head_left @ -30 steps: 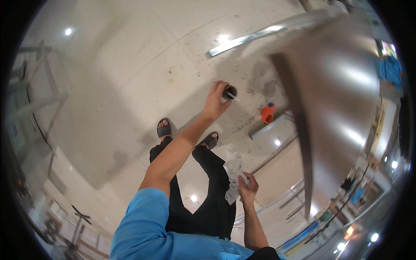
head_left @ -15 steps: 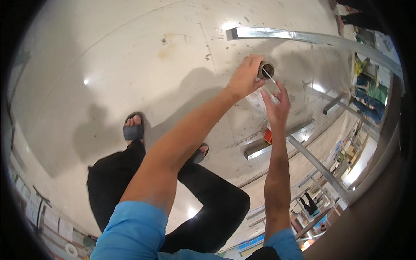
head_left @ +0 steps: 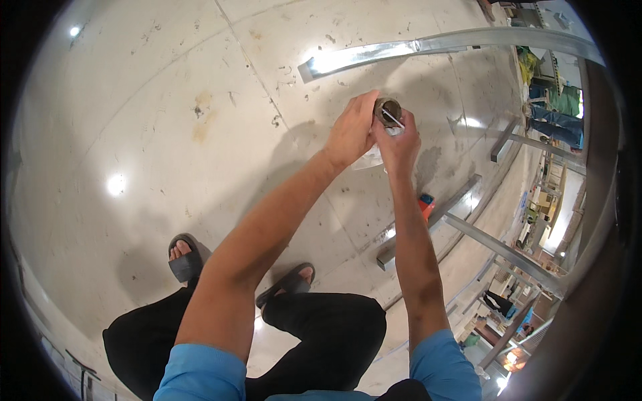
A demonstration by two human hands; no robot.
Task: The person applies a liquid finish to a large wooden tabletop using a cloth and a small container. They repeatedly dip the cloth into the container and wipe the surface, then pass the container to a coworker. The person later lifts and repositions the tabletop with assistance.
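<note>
My left hand (head_left: pixel 352 130) is closed around the side of a small brown, round, open-mouthed container (head_left: pixel 387 103), tilted so its dark inside shows. A thin white stick (head_left: pixel 392 119) leans in the mouth, its outer end over the rim by my right hand. My right hand (head_left: pixel 399 147) grips the container from the near right side, thumb and forefinger apart around it. Crumpled clear plastic (head_left: pixel 368 159) hangs below the hands; how it is held is hidden.
A shiny square metal bar (head_left: pixel 401 55) crosses beyond my hands. More metal frame legs (head_left: pixel 461 200) stand at right, with a red object (head_left: pixel 426 207) beside one. My sandalled feet (head_left: pixel 184 260) are on the stained pale floor (head_left: pixel 167 147). Cluttered shop items lie far right.
My right hand has moved up against the container, from holding the stick's outer end to gripping the container. Both hands sit slightly further left in view, and the camera view has shifted.
</note>
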